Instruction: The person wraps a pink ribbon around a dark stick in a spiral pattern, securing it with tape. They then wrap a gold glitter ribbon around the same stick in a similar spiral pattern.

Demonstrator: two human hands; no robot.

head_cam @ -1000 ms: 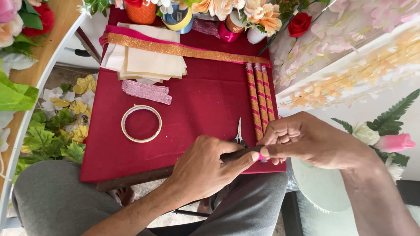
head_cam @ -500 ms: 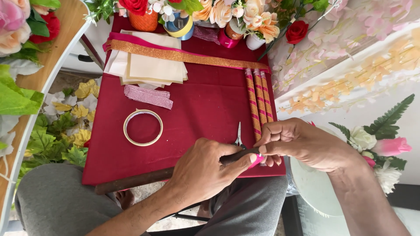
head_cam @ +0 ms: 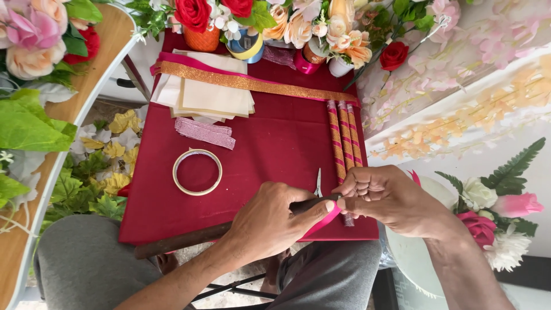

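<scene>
Both hands meet at the lower middle of the frame: our left hand is curled shut around a dark brown stick, with thumb and forefinger pinching a pink ribbon against it, and our right hand is closed narrow, its fingertips pressing on the stick's tip just where the ribbon starts. Under them the red worktop fills the centre of the frame, and the stick runs from its lower left edge up to the right, into the left palm and out to the right fingertips. To do this winding well, we judge that the ribbon wants to be held taut and at a steady slant, so each turn overlaps the last with no brown showing, while the left hand rolls the stick and the right hand guides the ribbon close to the wood. The ribbon hangs in a short curve just below the spot where the two thumbs touch, between the hands and the worktop's near edge. Just above the right hand lie three wrapped sticks side by side, striped in gold and pink, running toward the upper right. Small scissors rest between the hands and those sticks. A tape ring sits well apart at centre left, with a folded glitter ribbon above it.
</scene>
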